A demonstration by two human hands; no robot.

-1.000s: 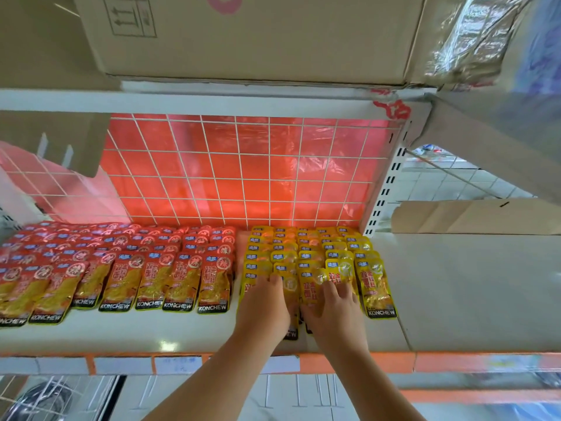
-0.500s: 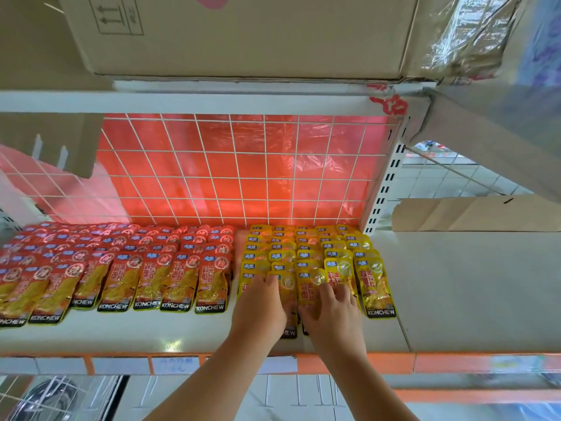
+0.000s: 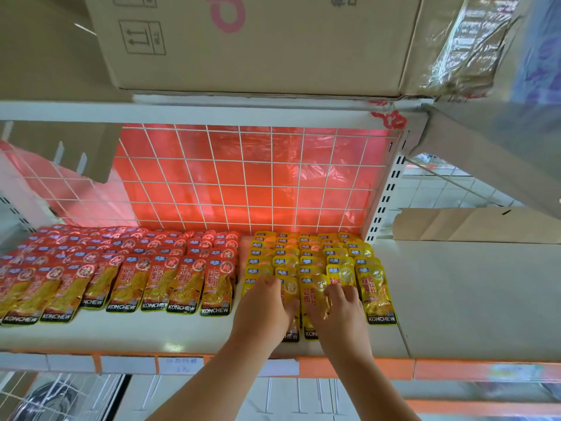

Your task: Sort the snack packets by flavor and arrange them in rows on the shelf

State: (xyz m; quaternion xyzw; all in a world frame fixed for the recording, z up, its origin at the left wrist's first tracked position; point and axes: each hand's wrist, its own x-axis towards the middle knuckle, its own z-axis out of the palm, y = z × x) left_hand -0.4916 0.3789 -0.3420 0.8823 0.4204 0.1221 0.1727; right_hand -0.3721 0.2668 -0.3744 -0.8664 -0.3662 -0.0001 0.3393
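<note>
Packets lie flat in rows on the white shelf, sorted into two blocks. The red packets fill the left and middle, overlapping from front to back. The yellow packets sit just beside them on the right, in several columns reaching back to the wire grid.

Both bare forearms reach up from below to the front of the yellow block. The left hand lies palm down on the front packets of the left columns, its grip apart, fingers straight and pressing. The right hand rests beside it on the next columns with fingers spread. One front packet overlaps its thumb side, and I cannot tell whether the grip is clamped on that packet or merely resting.

A carton stands on the shelf above. An orange strip runs along the front edge.
</note>
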